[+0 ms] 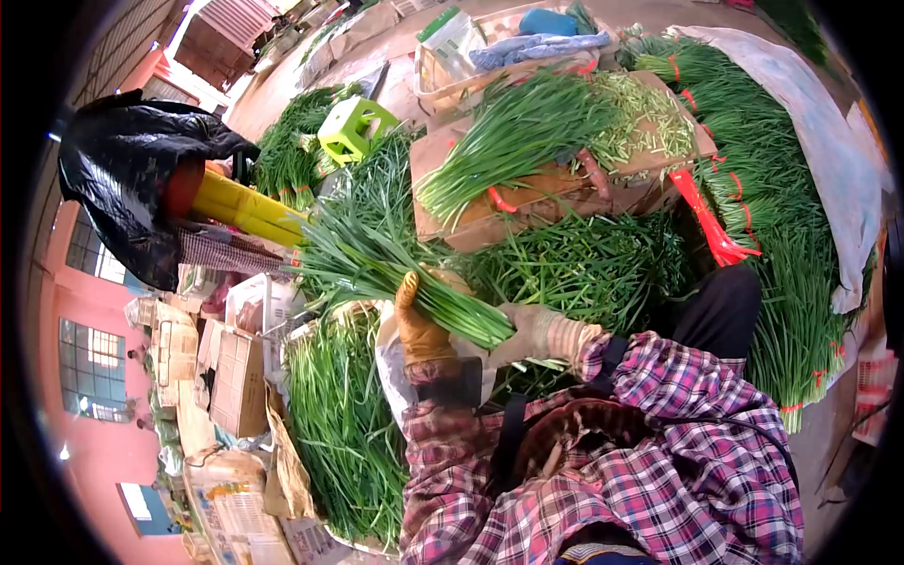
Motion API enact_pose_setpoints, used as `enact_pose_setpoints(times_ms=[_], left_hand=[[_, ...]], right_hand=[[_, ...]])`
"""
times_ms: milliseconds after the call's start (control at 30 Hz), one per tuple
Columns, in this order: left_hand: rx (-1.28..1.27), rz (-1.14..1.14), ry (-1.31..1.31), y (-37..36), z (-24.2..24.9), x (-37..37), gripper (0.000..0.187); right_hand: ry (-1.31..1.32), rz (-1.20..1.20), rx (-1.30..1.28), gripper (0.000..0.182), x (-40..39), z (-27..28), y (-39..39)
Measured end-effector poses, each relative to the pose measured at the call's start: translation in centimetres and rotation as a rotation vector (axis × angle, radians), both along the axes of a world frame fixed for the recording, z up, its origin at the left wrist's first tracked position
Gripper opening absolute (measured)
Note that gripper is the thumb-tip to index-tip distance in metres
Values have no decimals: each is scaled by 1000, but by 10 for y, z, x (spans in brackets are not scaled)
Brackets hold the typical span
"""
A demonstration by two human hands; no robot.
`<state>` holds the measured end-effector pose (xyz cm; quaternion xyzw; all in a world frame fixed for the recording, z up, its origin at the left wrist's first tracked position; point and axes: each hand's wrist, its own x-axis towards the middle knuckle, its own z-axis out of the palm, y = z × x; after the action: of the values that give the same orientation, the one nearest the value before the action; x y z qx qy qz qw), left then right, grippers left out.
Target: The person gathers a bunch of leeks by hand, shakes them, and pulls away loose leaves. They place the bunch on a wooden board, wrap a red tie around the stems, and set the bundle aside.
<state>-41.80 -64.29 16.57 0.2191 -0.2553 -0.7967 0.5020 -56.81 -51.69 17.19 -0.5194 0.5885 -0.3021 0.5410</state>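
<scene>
A bunch of long green stalks [424, 287] lies across both my gloved hands, its leafy ends pointing to the upper left. My left hand [422, 325], in a brown-yellow glove, is wrapped under the middle of the bunch with the thumb up. My right hand [539, 335], in a pale glove, closes round the cut ends. Beyond them, a tied bundle [518, 132] rests on a cardboard-topped box [438, 169], beside chopped stalk pieces [650, 118] and a brown-red stick-like object [593, 174]. Red ties [706, 221] hang at the box's right corner.
Loose greens [584, 268] fill the space below the box, with more greens [344, 424] at lower left. Tied bundles [744, 151] line the right side. A green stool [356, 128], a basket [428, 80] and a person in black [141, 169] are further off.
</scene>
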Motion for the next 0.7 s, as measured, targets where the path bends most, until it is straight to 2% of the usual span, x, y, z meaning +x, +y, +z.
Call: enact_pose_setpoints(times_ms=[33,67,133,200,233,267,333,400,500,533,600,633,667,700], left_hand=[[-10,-37,17,-4,0,2,35],[-20,-74,35,-7,1,3,41],[-22,-61,16,-12,1,2,48],[-147,-104,87,-16,0,1,52],[-106,-133,125,-23,-2,5,54],[-14,-33,170,-27,2,2,49],[-30,-92,272,-46,1,16,35],[-73,29,205,-44,12,13,25],[-122,37,229,-57,13,24,26],[-166,43,278,-61,10,27,27],[-152,-13,370,-51,23,26,26],[-174,28,372,-46,28,24,23],[-196,67,374,-45,30,22,20],[-191,45,329,-51,23,28,29]], right_hand=[[-57,27,166,51,-3,6,0],[-195,-2,92,46,-3,7,3],[-230,81,228,40,-10,12,5],[-200,93,217,45,-13,24,7],[-173,106,208,50,-12,25,9],[-148,137,165,45,-15,20,10],[-130,116,253,38,-27,20,18],[-193,44,304,30,-38,7,29],[-349,-159,350,29,-57,-16,40],[-410,-246,272,37,-63,-22,41],[-789,-546,117,47,-64,-45,38],[-792,-550,115,47,-63,-51,35],[-1030,-608,67,51,-59,-52,30],[-1268,-663,14,55,-54,-49,26]])
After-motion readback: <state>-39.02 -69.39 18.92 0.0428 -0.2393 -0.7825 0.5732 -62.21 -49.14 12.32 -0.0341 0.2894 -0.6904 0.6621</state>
